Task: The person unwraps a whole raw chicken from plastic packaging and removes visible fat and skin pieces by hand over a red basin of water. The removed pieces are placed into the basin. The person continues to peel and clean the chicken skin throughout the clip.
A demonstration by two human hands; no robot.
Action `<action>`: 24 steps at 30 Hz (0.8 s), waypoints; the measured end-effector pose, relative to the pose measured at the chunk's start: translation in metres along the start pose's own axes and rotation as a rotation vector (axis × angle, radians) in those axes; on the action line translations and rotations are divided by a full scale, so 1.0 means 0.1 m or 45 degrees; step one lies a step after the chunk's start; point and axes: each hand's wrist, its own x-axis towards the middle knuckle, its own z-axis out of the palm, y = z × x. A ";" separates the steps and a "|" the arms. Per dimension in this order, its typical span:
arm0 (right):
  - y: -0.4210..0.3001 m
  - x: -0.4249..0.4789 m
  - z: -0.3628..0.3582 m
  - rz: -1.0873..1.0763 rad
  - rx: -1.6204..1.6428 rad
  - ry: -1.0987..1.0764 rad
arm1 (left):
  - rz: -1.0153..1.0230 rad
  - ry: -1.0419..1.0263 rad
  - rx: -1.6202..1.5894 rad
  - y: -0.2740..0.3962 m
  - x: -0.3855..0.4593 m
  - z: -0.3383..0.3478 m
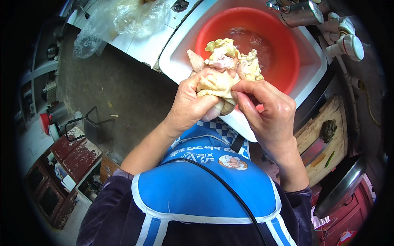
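Note:
My left hand (191, 101) grips a piece of raw poultry (223, 61) with yellowish, bumpy skin and pink flesh. My right hand (272, 107) pinches the edge of the loose skin between thumb and forefinger. Both hands hold the meat over the near rim of a red plastic basin (291, 67). Shallow water (243, 33) shows inside the basin, which sits in a white sink (318, 66). The underside of the meat and some of my left fingers are hidden.
A metal faucet (301, 13) juts over the basin's far right side. Clear plastic bags (138, 18) lie on the white tiled counter (123, 43). At right are a wooden cutting board (337, 123), a cleaver (315, 150) and a wok lid or pan (341, 187).

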 end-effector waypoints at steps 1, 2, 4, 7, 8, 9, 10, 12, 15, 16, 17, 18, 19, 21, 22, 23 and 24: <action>0.01 -0.01 0.00 -0.037 -0.046 0.019 | 0.008 0.002 0.013 0.00 0.00 0.01; 0.01 -0.02 0.01 -0.074 -0.093 0.039 | 0.016 0.004 0.026 0.01 0.00 0.02; 0.02 -0.02 0.04 -0.140 -0.185 0.070 | 0.042 0.040 0.096 0.03 0.00 0.06; 0.03 -0.03 0.07 -0.207 -0.314 0.094 | 0.108 0.114 0.220 0.04 -0.01 0.14; 0.04 -0.03 0.09 -0.219 -0.350 0.094 | 0.135 0.141 0.264 0.04 -0.01 0.16; 0.04 -0.03 0.10 -0.231 -0.385 0.095 | 0.128 0.156 0.282 0.03 -0.01 0.18; 0.04 -0.02 0.10 -0.213 -0.371 0.086 | 0.121 0.172 0.301 0.01 -0.02 0.19; 0.04 -0.01 0.09 -0.170 -0.344 0.071 | 0.100 0.167 0.320 -0.02 -0.02 0.19; 0.06 0.01 0.07 0.017 -0.100 -0.002 | 0.033 0.096 0.224 -0.05 -0.01 0.17; 0.09 0.00 0.06 0.128 0.059 -0.047 | -0.004 0.067 0.127 -0.05 0.00 0.16; 0.12 -0.01 0.04 0.206 0.173 -0.056 | -0.042 0.039 0.029 -0.06 0.00 0.15; 0.15 -0.03 0.04 0.279 0.289 -0.066 | -0.048 0.041 -0.036 -0.08 -0.01 0.15; 0.18 -0.05 0.03 0.352 0.406 -0.077 | -0.054 0.044 -0.100 -0.11 -0.01 0.16; 0.23 -0.08 -0.01 0.572 0.845 -0.131 | -0.075 0.032 -0.192 -0.14 0.00 0.15; 0.24 -0.08 -0.03 0.627 1.027 -0.116 | -0.090 0.019 -0.218 -0.15 0.01 0.13; 0.26 -0.08 -0.05 0.681 1.210 -0.100 | -0.104 0.005 -0.245 -0.15 0.02 0.13; 0.33 -0.11 -0.09 0.669 1.373 -0.156 | -0.108 -0.007 -0.267 -0.15 0.02 0.12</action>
